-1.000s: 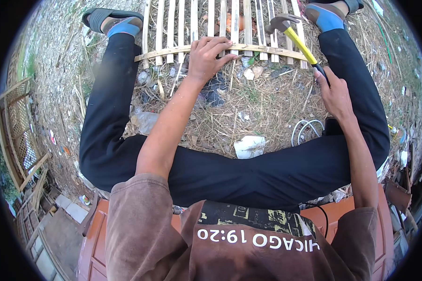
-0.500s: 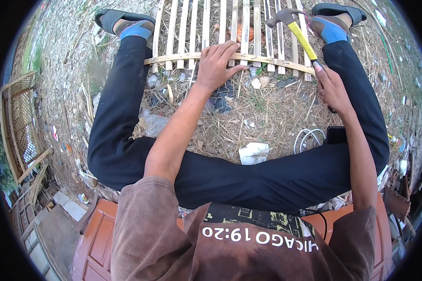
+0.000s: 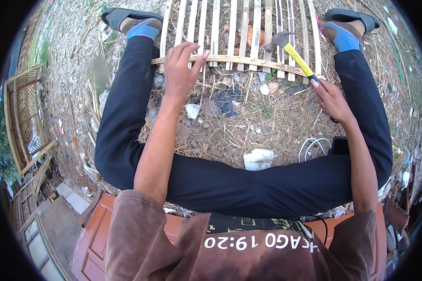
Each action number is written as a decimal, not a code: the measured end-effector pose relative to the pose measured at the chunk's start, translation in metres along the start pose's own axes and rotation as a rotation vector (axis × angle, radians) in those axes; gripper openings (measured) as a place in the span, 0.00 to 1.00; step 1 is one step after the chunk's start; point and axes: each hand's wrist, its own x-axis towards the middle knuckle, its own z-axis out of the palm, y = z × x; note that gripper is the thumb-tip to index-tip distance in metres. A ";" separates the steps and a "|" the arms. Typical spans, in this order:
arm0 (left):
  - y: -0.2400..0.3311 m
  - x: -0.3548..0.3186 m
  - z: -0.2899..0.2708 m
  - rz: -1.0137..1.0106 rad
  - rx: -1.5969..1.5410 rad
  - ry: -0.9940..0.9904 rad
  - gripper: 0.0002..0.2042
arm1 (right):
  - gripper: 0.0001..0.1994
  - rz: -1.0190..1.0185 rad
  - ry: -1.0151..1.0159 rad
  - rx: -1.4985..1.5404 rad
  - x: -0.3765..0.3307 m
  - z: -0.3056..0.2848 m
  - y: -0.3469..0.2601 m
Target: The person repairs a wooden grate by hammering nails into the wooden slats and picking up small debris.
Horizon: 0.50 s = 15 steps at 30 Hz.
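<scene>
Between my feet, several pale wooden slats (image 3: 214, 28) run away from me, crossed near their close ends by a thin wooden strip (image 3: 241, 60). My left hand (image 3: 180, 72) is at the strip's left part, fingers reaching over the slats and thumb held apart; whether it touches the wood is unclear. A claw hammer (image 3: 296, 57) with a yellow and black handle is gripped low down in my right hand (image 3: 333, 99), near the strip's right end. The hammer's metal head is over the slats, pointing up and left.
Dry grass and litter cover the ground, including a white scrap (image 3: 259, 159). By my right thigh are a looped white cable (image 3: 309, 144) and a dark flat object (image 3: 339, 145). A lattice panel (image 3: 27, 112) stands at far left. Beneath me is a reddish-brown panelled surface (image 3: 98, 253).
My left hand has slid left along the strip, and its thumb now points up. The hammer stays in my right hand, its head tilted lower. The whole view has shifted slightly.
</scene>
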 end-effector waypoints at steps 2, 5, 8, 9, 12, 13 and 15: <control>0.001 -0.010 -0.001 -0.314 -0.165 0.134 0.13 | 0.16 -0.008 0.015 0.022 -0.004 0.003 -0.001; 0.030 -0.030 0.013 -0.744 -0.441 0.261 0.09 | 0.16 -0.025 0.051 0.047 -0.005 0.006 -0.002; 0.051 -0.042 0.024 -0.683 -0.369 0.094 0.10 | 0.16 0.013 0.042 0.008 -0.006 0.008 -0.003; 0.054 -0.045 0.030 -0.741 -0.389 0.066 0.11 | 0.17 -0.024 0.054 -0.054 -0.007 0.010 -0.002; 0.060 -0.043 0.032 -0.763 -0.372 -0.009 0.13 | 0.17 -0.061 0.065 -0.150 -0.011 0.010 0.003; 0.062 -0.042 0.030 -0.728 -0.335 -0.060 0.14 | 0.18 -0.058 0.063 -0.182 -0.012 0.011 0.003; 0.060 -0.039 0.031 -0.780 -0.374 -0.054 0.13 | 0.18 -0.063 0.068 -0.209 -0.016 0.015 -0.005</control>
